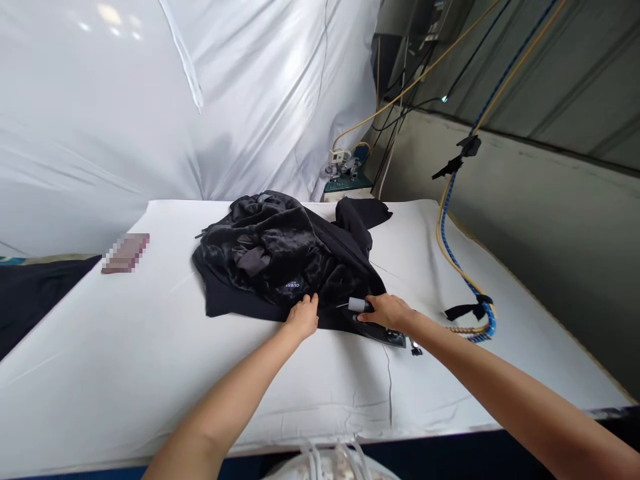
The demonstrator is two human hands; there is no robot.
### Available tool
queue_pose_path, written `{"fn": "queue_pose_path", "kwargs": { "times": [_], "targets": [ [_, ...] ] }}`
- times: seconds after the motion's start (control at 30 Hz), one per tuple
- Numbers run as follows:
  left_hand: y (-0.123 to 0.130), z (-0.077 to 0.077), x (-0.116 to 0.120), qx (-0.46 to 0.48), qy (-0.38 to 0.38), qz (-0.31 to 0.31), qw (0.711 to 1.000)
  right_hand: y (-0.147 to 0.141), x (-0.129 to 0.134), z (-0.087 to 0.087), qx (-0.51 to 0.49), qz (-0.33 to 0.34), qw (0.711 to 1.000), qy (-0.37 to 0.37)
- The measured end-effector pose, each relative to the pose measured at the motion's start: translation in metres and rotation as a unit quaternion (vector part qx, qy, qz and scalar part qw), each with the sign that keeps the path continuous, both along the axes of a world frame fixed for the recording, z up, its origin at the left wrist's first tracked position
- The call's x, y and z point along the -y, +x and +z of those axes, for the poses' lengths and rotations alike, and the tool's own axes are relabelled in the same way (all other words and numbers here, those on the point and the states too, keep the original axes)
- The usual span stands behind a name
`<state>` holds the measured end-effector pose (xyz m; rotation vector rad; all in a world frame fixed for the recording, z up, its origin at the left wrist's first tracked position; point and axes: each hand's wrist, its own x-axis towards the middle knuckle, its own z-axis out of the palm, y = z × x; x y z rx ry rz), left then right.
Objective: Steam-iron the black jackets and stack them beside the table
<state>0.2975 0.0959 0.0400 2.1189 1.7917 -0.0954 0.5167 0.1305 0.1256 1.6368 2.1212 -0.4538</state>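
Observation:
A black jacket (280, 250) with a shiny furry lining lies bunched on the white table. My left hand (303, 316) rests on its near edge, just below a small white label (293, 285); the fingers are bent together on the cloth. To the right, my right hand (387, 312) is wrapped round a dark handheld tool with a grey cylindrical front (357, 305), whose thin tip points left over the jacket. Part of the tool is hidden by the fingers. A black sleeve (363, 217) stretches out at the back right of the jacket.
A blue and yellow hose (447, 227) hangs down to the white table (150, 373) at the right. A blurred pinkish flat object (126, 253) lies at the left. Dark cloth (43, 293) is beyond the left edge. White sheeting (200, 100) hangs behind.

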Motion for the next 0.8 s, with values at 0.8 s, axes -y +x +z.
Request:
{"fn": "queue_pose_path", "kwargs": {
  "times": [0.8],
  "targets": [
    [0.001, 0.005, -0.013, 0.003, 0.009, 0.037, 0.999, 0.024, 0.008, -0.008, 0.002, -0.128, 0.992, 0.016]
  ]
}}
